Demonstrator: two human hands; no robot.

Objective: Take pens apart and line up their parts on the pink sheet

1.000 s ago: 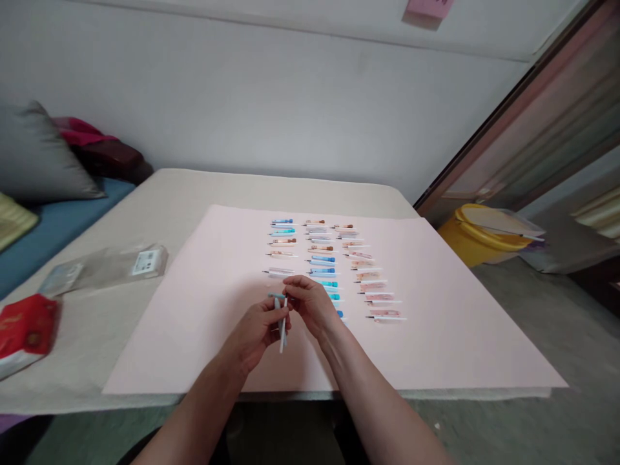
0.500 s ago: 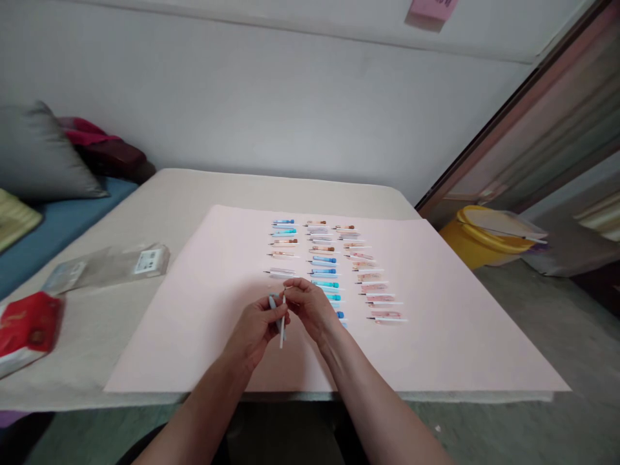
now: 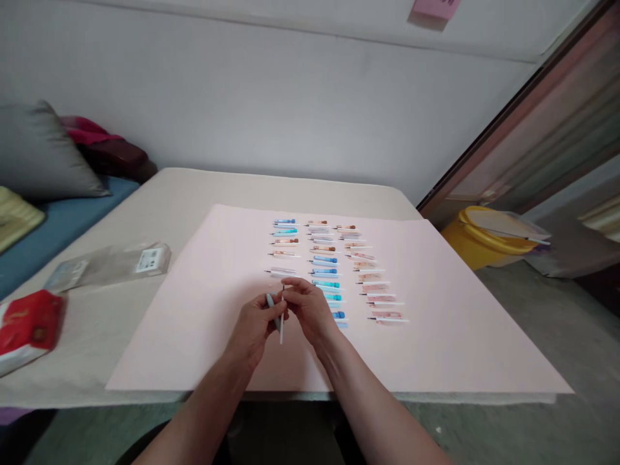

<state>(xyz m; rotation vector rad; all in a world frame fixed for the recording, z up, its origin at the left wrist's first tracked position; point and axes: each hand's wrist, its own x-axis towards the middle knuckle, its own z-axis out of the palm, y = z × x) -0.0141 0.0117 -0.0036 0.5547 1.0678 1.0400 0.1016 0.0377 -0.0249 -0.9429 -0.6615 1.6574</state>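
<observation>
My left hand (image 3: 252, 323) is closed around a pale grey-blue pen part (image 3: 270, 300) and a thin white pen refill (image 3: 281, 334). The refill stands nearly upright in the view, its lower end sticking out below my fingers. At its upper, dark tip, my right hand (image 3: 312, 311) pinches with thumb and fingertips. Whether a small cap sits in that pinch, I cannot make out. Just beyond my hands, several pens with white refills beside them (image 3: 324, 271) lie in three columns, in blue, turquoise, brown and pink.
A pink sheet (image 3: 460, 323) covers much of the beige tabletop (image 3: 194, 194). On the left are a clear plastic bag (image 3: 116, 265) with labels and a red packet (image 3: 33, 323). A yellow bucket (image 3: 467, 242) stands on the floor at right, and a wall rises behind the table.
My right fingertips have shifted slightly down and left along the refill's tip, and the refill has risen a little. Both hands keep their hold; the laid-out pens stay put.
</observation>
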